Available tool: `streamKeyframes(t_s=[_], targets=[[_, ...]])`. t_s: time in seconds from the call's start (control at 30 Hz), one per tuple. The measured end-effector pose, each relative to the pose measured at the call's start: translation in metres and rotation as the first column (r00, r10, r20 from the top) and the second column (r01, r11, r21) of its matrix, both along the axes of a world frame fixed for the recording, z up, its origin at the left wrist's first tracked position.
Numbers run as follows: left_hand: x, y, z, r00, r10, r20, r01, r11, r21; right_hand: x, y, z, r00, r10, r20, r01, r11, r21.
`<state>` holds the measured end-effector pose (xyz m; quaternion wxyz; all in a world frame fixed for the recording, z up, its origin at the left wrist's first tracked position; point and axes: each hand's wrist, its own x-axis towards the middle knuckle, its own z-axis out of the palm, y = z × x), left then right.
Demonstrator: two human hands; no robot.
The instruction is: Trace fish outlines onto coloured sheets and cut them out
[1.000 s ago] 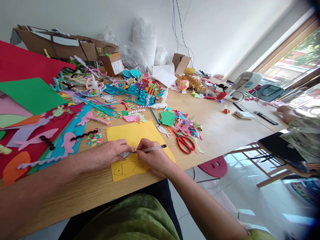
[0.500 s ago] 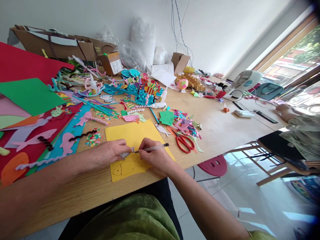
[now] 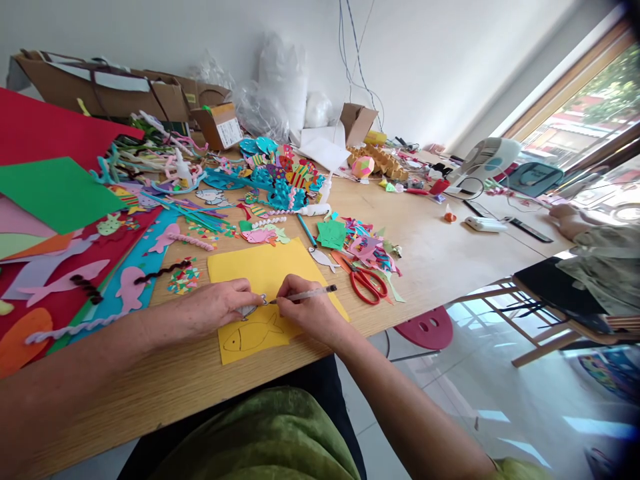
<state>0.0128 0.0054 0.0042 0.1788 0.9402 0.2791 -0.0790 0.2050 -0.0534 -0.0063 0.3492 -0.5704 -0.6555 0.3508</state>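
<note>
A pen (image 3: 315,292) is pinched in the right hand (image 3: 311,315) beside a fish cutout (image 3: 247,311), pinned on yellow paper (image 3: 293,259) by the fingers of the left hand (image 3: 203,308); below them one fish outline (image 3: 250,337) is drawn, uncut; any second is unclear.

A bright room with white wall (image 3: 430,60)
The wooden window (image 3: 595,113) is at two o'clock, pale tiled floor (image 3: 435,413) at five.

From where I stand, no word or number can be read. The small cardboard box (image 3: 218,127) carries a white label (image 3: 229,133) — its print too small to make out.
</note>
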Motion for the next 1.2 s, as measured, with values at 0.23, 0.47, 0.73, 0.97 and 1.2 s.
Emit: streamKeyframes(t_s=[0.23,0.47,0.73,0.97,1.2], targets=[[0.001,0.0,0.001,1.0,-0.003,0.016,0.003,1.0,0.008,-0.002,0.001,-0.002,0.999,-0.029,0.019,0.029,0.999,0.021],[0.0,0.0,0.0,0.999,-0.006,0.037,0.006,1.0,-0.016,-0.005,0.002,-0.002,0.999,-0.031,0.028,0.031,0.999,0.02],[-0.003,0.002,-0.005,0.997,-0.02,0.079,0.021,1.0,-0.012,-0.008,0.006,-0.003,0.999,-0.035,0.038,0.034,0.999,0.022],[-0.004,0.001,-0.007,0.995,-0.007,0.102,0.008,1.0,-0.001,-0.007,0.004,-0.003,0.999,-0.034,0.032,0.033,0.999,0.03],[-0.005,0.003,-0.01,0.994,-0.023,0.106,0.022,1.0,0.014,-0.008,0.004,-0.002,0.996,-0.077,0.046,0.076,0.997,0.018]])
